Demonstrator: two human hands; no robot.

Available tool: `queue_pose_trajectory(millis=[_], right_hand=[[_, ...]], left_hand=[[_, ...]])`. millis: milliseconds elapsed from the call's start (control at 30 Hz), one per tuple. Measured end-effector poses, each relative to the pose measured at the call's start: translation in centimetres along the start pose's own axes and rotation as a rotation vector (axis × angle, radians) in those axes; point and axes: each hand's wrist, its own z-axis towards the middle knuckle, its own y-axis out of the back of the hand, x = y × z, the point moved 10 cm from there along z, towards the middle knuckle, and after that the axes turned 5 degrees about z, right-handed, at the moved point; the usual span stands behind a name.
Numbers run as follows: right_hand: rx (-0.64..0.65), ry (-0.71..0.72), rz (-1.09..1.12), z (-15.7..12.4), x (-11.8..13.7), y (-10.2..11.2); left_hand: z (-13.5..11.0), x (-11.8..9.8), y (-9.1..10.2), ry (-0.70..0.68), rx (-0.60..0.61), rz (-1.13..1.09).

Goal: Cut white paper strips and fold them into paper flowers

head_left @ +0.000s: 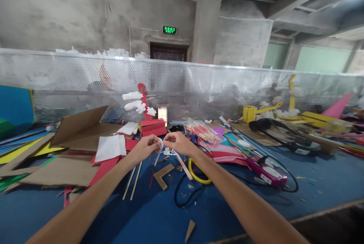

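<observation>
Above the middle of the blue table, my left hand (148,147) is closed in a pinch on a small white piece (161,145), thin and soft-looking, perhaps tissue or cotton. My right hand (179,144) meets it from the other side, its fingertips also pinched at that piece. A pale strip (157,159) hangs just below the fingers; I cannot tell whether it is joined to the white piece. Two wooden sticks (133,181) lie below my left hand. Under my right hand are white scraps (168,152) and a pale pink-handled tool (186,170).
A red stand with white tufts (144,101) rises behind my hands. Cardboard (59,170) and white sheets (110,148) are piled left. Rightward lie a yellow ring (196,177), a bag of sticks (204,132), a purple box with cable (267,173) and a black headset (284,137). A perforated metal screen (182,84) stands behind.
</observation>
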Motion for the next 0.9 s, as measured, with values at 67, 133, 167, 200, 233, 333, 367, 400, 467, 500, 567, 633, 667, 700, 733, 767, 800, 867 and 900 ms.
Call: queue_pose_trajectory(millis=[67, 133, 167, 200, 233, 333, 367, 400, 467, 500, 567, 633, 667, 700, 733, 767, 800, 867, 900], right_hand=[[0.001, -0.004, 0.0, -0.1, 0.1, 0.0], [0.005, -0.006, -0.004, -0.1, 0.3, 0.0], [0.005, -0.006, -0.006, -0.2, 0.4, 0.1], [0.005, -0.007, -0.007, -0.2, 0.5, 0.1], [0.006, -0.01, -0.004, -0.2, 0.6, 0.1], [0.014, -0.02, 0.025, -0.3, 0.9, 0.1], [0.017, -0.022, 0.037, -0.3, 1.0, 0.1], [0.018, -0.02, 0.048, -0.3, 1.0, 0.0], [0.021, -0.013, 0.062, -0.3, 1.1, 0.0], [0.022, -0.011, 0.067, -0.3, 1.1, 0.0], [0.027, -0.014, 0.076, -0.4, 1.0, -0.1], [0.034, -0.02, 0.081, -0.5, 0.9, -0.2], [0.036, -0.017, 0.076, -0.5, 0.9, -0.3], [0.038, -0.009, 0.066, -0.5, 1.0, -0.4], [0.039, 0.002, 0.054, -0.5, 1.0, -0.5], [0.038, 0.011, 0.04, -0.5, 1.1, -0.5], [0.036, 0.017, 0.029, -0.4, 1.1, -0.6], [0.028, 0.015, 0.022, -0.4, 1.0, -0.5], [0.021, 0.01, 0.023, -0.3, 0.9, -0.4]], left_hand=[[-0.1, -0.1, 0.0, 0.013, -0.008, -0.012], [-0.2, -0.3, 0.0, 0.024, -0.013, -0.03], [-0.3, -0.4, 0.0, 0.03, -0.013, -0.04], [-0.3, -0.4, 0.0, 0.034, -0.01, -0.048], [-0.3, -0.5, -0.1, 0.037, -0.008, -0.056], [-0.2, -0.6, -0.1, 0.021, -0.001, -0.065], [-0.2, -0.6, -0.2, 0.005, 0.004, -0.062], [-0.1, -0.7, -0.3, -0.014, 0.012, -0.056], [0.0, -0.9, -0.4, -0.053, 0.026, -0.034], [0.0, -1.1, -0.4, -0.069, 0.029, -0.024], [0.0, -1.3, -0.4, -0.09, 0.024, -0.013], [-0.1, -1.5, -0.3, -0.104, 0.01, -0.005], [-0.1, -1.6, -0.2, -0.111, 0.001, 0.001], [-0.1, -1.6, -0.1, -0.119, -0.007, 0.008], [-0.1, -1.7, 0.0, -0.126, -0.017, 0.014], [-0.1, -1.6, 0.1, -0.131, -0.024, 0.017], [0.0, -1.6, 0.2, -0.133, -0.032, 0.016], [0.1, -1.4, 0.3, -0.125, -0.04, 0.003], [0.1, -1.3, 0.3, -0.117, -0.041, -0.005]])
